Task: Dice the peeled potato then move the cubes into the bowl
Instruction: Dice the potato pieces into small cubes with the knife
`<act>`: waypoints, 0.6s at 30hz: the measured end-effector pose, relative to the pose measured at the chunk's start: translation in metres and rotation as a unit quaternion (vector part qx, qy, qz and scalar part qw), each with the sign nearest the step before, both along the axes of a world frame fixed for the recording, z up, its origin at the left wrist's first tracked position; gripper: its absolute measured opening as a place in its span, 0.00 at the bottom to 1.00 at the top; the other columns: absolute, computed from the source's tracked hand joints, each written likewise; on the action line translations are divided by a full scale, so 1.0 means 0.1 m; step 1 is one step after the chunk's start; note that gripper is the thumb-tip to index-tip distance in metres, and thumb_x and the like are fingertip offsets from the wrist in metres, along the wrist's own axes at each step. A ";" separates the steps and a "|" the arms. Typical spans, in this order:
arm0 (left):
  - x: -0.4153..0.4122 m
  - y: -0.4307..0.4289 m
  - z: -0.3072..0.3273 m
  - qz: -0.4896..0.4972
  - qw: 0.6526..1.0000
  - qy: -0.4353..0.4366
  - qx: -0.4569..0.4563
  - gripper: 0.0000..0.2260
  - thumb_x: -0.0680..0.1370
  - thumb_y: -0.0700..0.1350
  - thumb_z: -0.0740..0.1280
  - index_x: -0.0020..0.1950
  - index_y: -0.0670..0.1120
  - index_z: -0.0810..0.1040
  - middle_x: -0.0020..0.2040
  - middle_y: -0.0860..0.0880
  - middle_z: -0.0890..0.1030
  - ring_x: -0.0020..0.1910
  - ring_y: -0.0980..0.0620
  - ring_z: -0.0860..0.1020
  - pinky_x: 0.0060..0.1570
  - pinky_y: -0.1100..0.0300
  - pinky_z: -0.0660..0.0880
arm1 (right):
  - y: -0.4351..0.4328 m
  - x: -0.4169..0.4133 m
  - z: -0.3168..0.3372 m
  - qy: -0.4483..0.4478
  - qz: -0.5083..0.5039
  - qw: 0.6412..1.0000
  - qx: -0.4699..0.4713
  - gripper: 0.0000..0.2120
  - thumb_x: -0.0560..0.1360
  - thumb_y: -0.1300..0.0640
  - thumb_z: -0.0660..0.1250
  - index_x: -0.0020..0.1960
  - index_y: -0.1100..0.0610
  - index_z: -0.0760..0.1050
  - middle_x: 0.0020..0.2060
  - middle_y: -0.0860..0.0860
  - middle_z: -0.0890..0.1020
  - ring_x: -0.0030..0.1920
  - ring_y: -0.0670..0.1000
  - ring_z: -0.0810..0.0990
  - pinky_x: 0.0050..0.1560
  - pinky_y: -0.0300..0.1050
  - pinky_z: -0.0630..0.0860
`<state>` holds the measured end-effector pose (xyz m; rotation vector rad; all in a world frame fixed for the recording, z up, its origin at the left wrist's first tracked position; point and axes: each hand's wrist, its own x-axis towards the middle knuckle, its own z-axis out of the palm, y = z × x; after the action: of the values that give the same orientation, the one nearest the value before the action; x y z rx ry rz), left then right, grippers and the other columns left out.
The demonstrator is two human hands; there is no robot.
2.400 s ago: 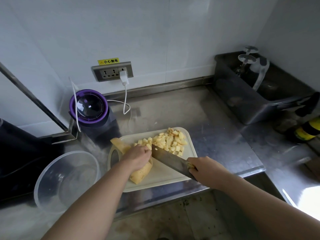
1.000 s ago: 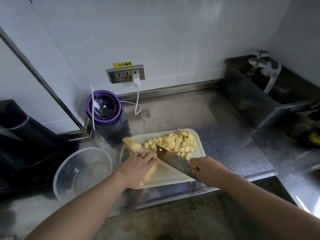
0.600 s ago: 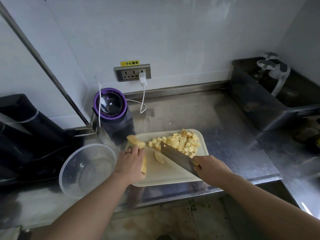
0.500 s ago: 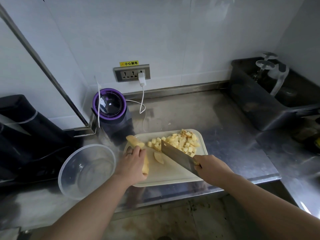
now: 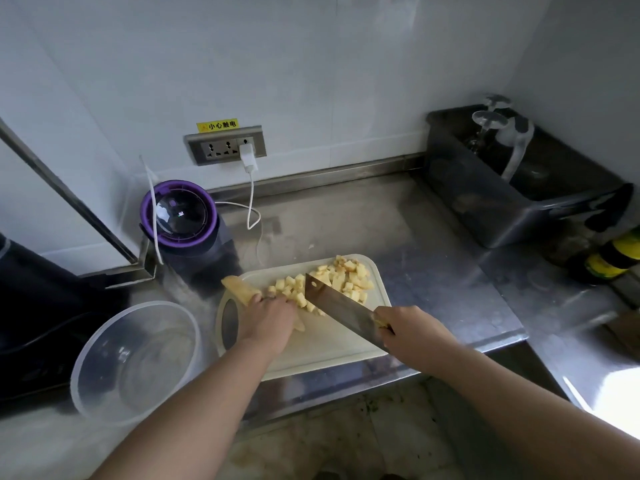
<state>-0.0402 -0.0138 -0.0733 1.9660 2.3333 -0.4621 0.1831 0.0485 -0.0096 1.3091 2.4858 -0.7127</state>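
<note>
The cutting board (image 5: 332, 351) lies at the counter's (image 5: 433, 265) front edge; the diced potato cubes (image 5: 346, 278) are heaped in the board's far right corner, none of them in the bowl. The left hand (image 5: 266, 322) is pressed down near the board's left edge with its fingers curled over a potato slice (image 5: 300, 324), of which only a pale sliver shows by the thumb side. Just beyond its knuckles, at the board's far left corner, lies an uncut potato chunk (image 5: 240, 288); whether the fingers touch it I cannot tell.

The right hand (image 5: 412, 336) is wrapped tight round the handle of the cleaver (image 5: 337, 308); the handle is hidden in the fist; the blade slants across the middle of the board, its far end among the nearest cubes.

The clear plastic bowl (image 5: 114, 323) stands just left of the board, toward the counter's front left corner. At the back left there is a purple-rimmed appliance (image 5: 180, 216); a white charger (image 5: 248, 157) sits in the wall socket (image 5: 221, 147) above it; a dark tub (image 5: 485, 209) fills the far right corner.
</note>
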 end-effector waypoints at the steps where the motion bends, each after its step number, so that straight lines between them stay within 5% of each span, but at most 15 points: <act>1: -0.01 0.01 -0.03 0.000 1.000 0.002 -0.003 0.13 0.81 0.49 0.60 0.64 0.52 0.74 0.63 0.50 0.77 0.63 0.49 0.72 0.62 0.52 0.65 | 0.00 0.02 -0.01 -0.002 0.001 1.000 -0.001 0.14 0.83 0.55 0.55 0.67 0.50 0.71 0.42 0.45 0.75 0.39 0.44 0.76 0.37 0.32 0.71; 7: 0.00 0.04 -0.06 -0.024 1.000 -0.004 -0.013 0.16 0.78 0.54 0.64 0.64 0.51 0.74 0.63 0.49 0.76 0.62 0.48 0.72 0.60 0.53 0.64 | -0.03 0.05 -0.05 -0.012 0.017 1.000 -0.002 0.13 0.83 0.57 0.54 0.64 0.52 0.72 0.35 0.43 0.70 0.34 0.43 0.72 0.34 0.33 0.68; 13: 0.08 -0.03 -0.01 -0.025 0.999 -0.037 -0.013 0.18 0.80 0.59 0.56 0.57 0.49 0.78 0.53 0.50 0.81 0.53 0.50 0.78 0.59 0.53 0.66 | 0.02 0.05 -0.01 -0.021 0.027 0.999 -0.008 0.14 0.83 0.57 0.55 0.66 0.52 0.71 0.42 0.47 0.75 0.40 0.46 0.76 0.41 0.37 0.74; 18: 0.27 -0.14 -0.08 0.045 0.993 -0.107 0.029 0.15 0.80 0.54 0.60 0.61 0.47 0.76 0.57 0.50 0.77 0.51 0.51 0.78 0.45 0.59 0.74 | 0.03 0.08 -0.03 -0.026 0.041 0.999 -0.004 0.16 0.82 0.56 0.57 0.69 0.51 0.70 0.45 0.46 0.75 0.42 0.46 0.77 0.41 0.34 0.74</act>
<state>-0.0128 -0.0283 -0.0815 1.8222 2.3118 -0.1706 0.1912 0.0514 -0.0127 1.1999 2.4768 -0.6597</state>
